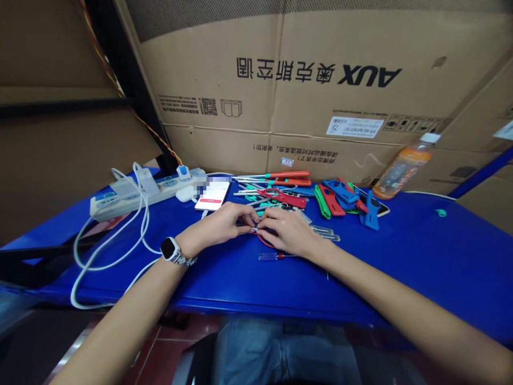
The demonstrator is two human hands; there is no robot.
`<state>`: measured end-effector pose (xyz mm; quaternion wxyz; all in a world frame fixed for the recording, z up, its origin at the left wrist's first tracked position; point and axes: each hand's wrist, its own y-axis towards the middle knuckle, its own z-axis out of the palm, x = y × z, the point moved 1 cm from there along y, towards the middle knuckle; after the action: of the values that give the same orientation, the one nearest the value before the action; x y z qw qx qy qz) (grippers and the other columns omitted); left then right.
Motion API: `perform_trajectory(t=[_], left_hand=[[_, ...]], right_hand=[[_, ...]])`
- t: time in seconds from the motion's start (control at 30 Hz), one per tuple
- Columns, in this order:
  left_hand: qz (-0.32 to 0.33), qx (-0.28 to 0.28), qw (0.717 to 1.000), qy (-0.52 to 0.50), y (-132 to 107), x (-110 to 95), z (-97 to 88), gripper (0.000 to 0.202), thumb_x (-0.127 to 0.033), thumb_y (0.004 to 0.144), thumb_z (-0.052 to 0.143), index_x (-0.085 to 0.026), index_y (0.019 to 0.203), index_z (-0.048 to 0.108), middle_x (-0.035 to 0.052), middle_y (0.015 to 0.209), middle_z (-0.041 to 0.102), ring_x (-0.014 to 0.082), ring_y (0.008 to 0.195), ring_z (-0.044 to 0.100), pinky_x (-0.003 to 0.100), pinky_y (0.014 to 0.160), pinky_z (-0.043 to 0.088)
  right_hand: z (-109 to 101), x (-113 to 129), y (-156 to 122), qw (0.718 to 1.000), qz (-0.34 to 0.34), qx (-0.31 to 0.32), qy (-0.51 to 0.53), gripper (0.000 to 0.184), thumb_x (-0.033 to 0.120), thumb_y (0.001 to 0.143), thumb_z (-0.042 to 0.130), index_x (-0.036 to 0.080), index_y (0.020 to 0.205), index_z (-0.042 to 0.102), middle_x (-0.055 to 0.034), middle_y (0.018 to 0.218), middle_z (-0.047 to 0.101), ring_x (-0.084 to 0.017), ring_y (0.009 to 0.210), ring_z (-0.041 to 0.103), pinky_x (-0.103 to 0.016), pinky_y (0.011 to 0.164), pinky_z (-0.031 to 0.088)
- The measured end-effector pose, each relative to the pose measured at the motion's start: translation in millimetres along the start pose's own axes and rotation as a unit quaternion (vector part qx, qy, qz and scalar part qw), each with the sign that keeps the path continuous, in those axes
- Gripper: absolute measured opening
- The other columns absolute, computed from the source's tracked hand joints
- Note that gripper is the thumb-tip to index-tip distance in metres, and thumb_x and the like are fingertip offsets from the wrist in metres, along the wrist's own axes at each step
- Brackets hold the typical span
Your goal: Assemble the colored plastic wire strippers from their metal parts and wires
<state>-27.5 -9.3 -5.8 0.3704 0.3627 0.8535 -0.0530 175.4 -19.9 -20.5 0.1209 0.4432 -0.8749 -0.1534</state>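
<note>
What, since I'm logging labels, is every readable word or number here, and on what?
"AUX 奥克斯空调": cardboard, upside down.
"师傅您辛苦了!请在搬运时对我温柔些,谢谢您!": lower cardboard, upside down.
"25", apparently: white label.
"37", apparently: oval sticker.
Too small or blurred: other print on cardboard, label, bottle, lit phone.

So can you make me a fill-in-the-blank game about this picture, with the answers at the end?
1. The left hand and right hand meet at a small part, above a table coloured ____.
2. The smartwatch is worn on the ____ wrist.
3. The orange bottle has a cap coloured ____.
4. The big letters AUX on the cardboard are upside ____.

Missing words: blue; left; white; down.
</note>
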Motion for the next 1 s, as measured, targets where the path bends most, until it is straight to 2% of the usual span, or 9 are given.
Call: perform_trajectory(t=[0.3, 0.43, 0.7, 0.87, 1.0], left_hand=[[-0.017, 0.009, 1.0, 0.02, -1.9, 2.5, 0.1, 0.014, -0.019, 0.08, 0.067, -0.014, 0.093, 0.068, 0.0051, 0.086, 0.072, 0.0151, 0.074, 0.065, 0.026, 0.069, 0.052], [-0.048, 0.047, 0.997, 0.029, -4.7, 2.1, -5.0, 0.013, -0.02, 0.081, 0.065, -0.014, 0.09, 0.072, 0.0055, 0.087, 0.073, 0.0163, 0.075, 0.065, 0.026, 0.069, 0.051], [0.016, 0.031, 0.998, 0.053, -3.0, 6.6, -3.6, 0.011, -0.022, 0.085, 0.066, -0.015, 0.086, 0.075, 0.006, 0.086, 0.071, 0.016, 0.077, 0.064, 0.026, 0.072, 0.05], [0.013, 0.034, 0.998, 0.048, -2.0, 8.3, -1.9, 0.009, -0.02, 0.084, 0.067, -0.015, 0.084, 0.075, 0.0054, 0.085, 0.069, 0.0158, 0.077, 0.064, 0.026, 0.072, 0.049], [0.001, 0.037, 0.998, 0.05, -1.3, 5.7, -1.0, 0.007, -0.018, 0.082, 0.068, -0.014, 0.078, 0.072, 0.0043, 0.082, 0.068, 0.0145, 0.072, 0.062, 0.024, 0.067, 0.047]], right_hand=[[7.2, 0.3, -0.8, 0.997, 0.042, -0.019, 0.061, 0.016, 0.028, 0.091, 0.06, 0.021, 0.091, 0.075, -0.0028, 0.088, 0.068, -0.015, 0.079, 0.059, -0.027, 0.062, 0.035], [5.8, 2.0, -2.2, 0.997, 0.041, -0.022, 0.068, 0.017, 0.028, 0.09, 0.059, 0.021, 0.09, 0.074, -0.0023, 0.086, 0.068, -0.015, 0.081, 0.06, -0.027, 0.062, 0.035], [5.7, 0.9, -3.7, 0.996, 0.041, -0.026, 0.074, 0.018, 0.028, 0.091, 0.057, 0.021, 0.089, 0.074, -0.0024, 0.086, 0.067, -0.015, 0.079, 0.059, -0.027, 0.064, 0.036], [6.8, 0.5, -3.4, 0.996, 0.039, -0.022, 0.08, 0.017, 0.028, 0.091, 0.058, 0.02, 0.089, 0.073, -0.0019, 0.085, 0.067, -0.014, 0.078, 0.059, -0.026, 0.062, 0.034], [7.4, 0.2, -3.0, 0.996, 0.035, -0.019, 0.085, 0.016, 0.029, 0.091, 0.059, 0.02, 0.086, 0.072, -0.0017, 0.084, 0.067, -0.014, 0.076, 0.059, -0.026, 0.061, 0.032]])
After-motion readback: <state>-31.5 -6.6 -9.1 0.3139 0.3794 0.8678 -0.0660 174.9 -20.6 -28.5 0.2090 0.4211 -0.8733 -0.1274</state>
